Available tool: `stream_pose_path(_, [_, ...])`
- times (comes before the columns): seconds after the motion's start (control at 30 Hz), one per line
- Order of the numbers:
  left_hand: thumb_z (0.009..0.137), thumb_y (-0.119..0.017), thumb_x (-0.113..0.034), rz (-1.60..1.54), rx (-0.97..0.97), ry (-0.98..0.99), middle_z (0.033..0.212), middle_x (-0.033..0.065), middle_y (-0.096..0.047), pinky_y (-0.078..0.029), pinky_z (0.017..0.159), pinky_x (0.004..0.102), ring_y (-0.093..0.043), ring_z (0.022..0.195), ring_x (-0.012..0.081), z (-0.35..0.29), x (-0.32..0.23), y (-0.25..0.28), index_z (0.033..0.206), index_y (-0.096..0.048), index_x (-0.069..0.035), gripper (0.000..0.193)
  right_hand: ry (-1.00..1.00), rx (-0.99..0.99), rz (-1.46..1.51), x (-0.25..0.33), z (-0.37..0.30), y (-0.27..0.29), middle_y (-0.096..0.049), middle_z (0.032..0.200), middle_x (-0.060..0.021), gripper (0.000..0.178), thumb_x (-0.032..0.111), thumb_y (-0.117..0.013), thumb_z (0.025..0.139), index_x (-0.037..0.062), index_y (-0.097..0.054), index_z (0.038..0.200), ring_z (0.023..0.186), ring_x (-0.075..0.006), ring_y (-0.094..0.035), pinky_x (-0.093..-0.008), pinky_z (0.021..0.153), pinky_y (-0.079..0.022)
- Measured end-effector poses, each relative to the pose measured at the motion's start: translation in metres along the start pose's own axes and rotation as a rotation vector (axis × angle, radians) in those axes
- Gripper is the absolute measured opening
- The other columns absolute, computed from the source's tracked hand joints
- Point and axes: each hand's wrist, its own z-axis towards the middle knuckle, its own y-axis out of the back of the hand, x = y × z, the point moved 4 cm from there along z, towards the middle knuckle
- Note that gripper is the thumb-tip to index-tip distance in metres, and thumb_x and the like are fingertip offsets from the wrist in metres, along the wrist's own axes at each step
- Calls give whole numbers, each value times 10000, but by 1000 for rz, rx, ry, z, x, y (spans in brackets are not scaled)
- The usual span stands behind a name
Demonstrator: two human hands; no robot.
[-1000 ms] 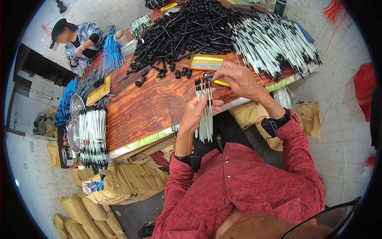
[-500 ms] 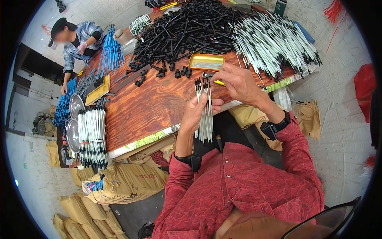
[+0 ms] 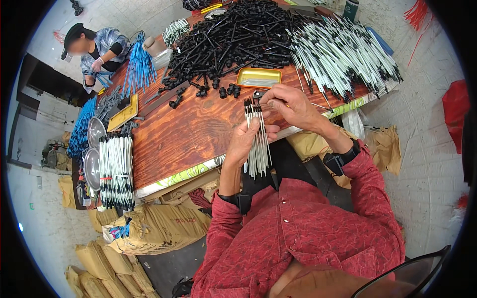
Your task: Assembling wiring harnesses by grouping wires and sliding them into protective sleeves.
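Note:
Upright in my left hand (image 3: 246, 137) is a bunch of thin white rods (image 3: 258, 156) with black upper tips, the thumb across its front. A rod on the bunch's right side slants away from the others. My right hand (image 3: 290, 105) is closed in a pinch just beside the black tips; whatever is between its fingertips is too small to make out. Behind it, the dark head of a pair of pliers (image 3: 258, 94) shows on the table, the rest hidden by the hand. Beyond lies a yellow-rimmed tin (image 3: 259, 71) holding thin pale sticks.
The wooden table (image 3: 171, 139) bears a heap of black parts (image 3: 233, 39), a pile of white rods (image 3: 343, 54) at right and a tied white bundle (image 3: 116, 169) at left. A co-worker (image 3: 102, 47) handles blue rods (image 3: 139, 67) at far left. Paper sacks (image 3: 159, 228) stand below.
My right hand has moved slightly left towards the black tips and now covers the pliers' yellow handle. One rod now slants outward. The co-worker's lower hand has risen from the blue bundle.

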Motion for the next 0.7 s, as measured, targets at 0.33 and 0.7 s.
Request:
stream_pose_path(0.33, [959,-553,-253,80,-61,-2,899,125,-674,-548,750,332,-664,836,203,-3,5,20,1163,-571,8,331,-149,88,239,19,15,-13,-626,993,-92,214,82,-587,869,-3,-589,1066,892,-185,-619,-314,792,-488])
stream_pose_path(0.7, [969,-533,-232,-107,241,-219,810,85,-659,-514,710,312,-648,778,182,-56,-13,-28,936,-615,-13,236,-265,111,604,-12,-58,-59,-545,1195,-89,630,510,-415,971,-25,-441,1302,1120,-165,-534,-308,961,-427])
